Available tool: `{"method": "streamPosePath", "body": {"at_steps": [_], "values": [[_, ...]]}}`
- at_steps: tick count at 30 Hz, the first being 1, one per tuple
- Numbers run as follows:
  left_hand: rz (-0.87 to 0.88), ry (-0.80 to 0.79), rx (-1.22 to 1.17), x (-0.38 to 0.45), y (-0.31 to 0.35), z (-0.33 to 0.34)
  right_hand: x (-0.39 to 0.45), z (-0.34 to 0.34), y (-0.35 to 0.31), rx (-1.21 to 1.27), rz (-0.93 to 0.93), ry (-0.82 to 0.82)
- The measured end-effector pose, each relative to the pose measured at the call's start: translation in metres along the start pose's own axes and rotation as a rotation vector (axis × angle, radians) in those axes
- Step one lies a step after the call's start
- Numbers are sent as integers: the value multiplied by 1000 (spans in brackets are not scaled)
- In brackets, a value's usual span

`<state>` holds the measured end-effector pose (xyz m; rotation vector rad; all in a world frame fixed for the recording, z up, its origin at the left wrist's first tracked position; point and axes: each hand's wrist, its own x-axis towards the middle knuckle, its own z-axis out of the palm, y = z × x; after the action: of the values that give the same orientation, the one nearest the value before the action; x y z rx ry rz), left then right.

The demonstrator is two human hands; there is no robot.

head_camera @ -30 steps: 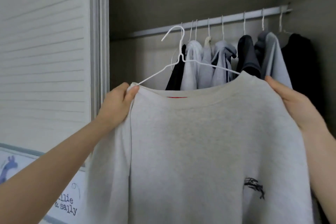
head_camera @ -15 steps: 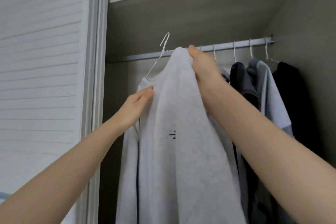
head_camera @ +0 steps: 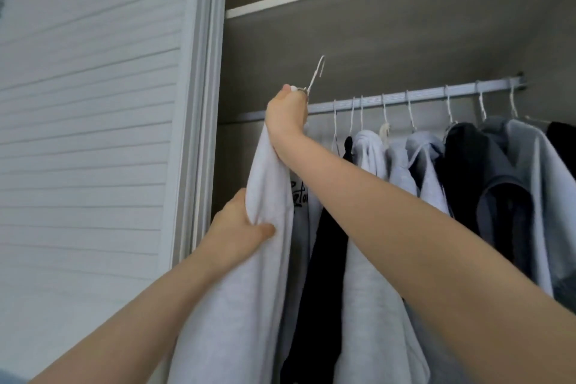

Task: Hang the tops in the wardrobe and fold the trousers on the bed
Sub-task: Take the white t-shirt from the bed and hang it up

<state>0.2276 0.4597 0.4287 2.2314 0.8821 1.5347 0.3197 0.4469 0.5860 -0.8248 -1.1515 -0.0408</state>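
Right hand (head_camera: 285,112) has risen, gripping hanger (head_camera: 315,75); left hand (head_camera: 240,227) now clutches sweatshirt (head_camera: 237,305)

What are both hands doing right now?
Left hand: gripping the sweatshirt.
Right hand: gripping the sweatshirt's top at the hanger.

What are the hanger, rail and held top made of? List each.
Hanger: thin wire, seemingly white-coated metal, judging by its slender bent hook.
Rail: likely metal, pale grey with a ridged, matte sheen.
Top: soft, pale grey knit, probably cotton fleece; it drapes in thick folds.
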Motion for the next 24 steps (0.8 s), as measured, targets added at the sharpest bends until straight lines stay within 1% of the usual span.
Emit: {"method": "streamPosePath", "body": {"at_steps": [2,4,6,9,13,19,20,22,23,24], "values": [[-5,64,136,9,-10,5,5,5,15,-28,11,33],[5,122,205,12,-20,11,9,9,31,-68,13,47],[10,134,240,12,-32,17,13,12,48,-141,22,36],[16,75,214,7,-49,28,20,14,71,-216,59,16],[11,-3,190,1,-66,42,20,13,94,-260,163,-14],[8,59,81,-11,-75,49,18,19,94,-362,202,-1],[15,69,60,-16,-76,50,16,17,92,-408,188,-29],[62,81,23,-28,-76,50,4,9,86,-577,88,-126],[109,71,90,-35,-76,52,-3,4,83,-676,9,-182],[148,30,245,-44,-76,55,-14,-3,81,-766,-66,-234]]}}
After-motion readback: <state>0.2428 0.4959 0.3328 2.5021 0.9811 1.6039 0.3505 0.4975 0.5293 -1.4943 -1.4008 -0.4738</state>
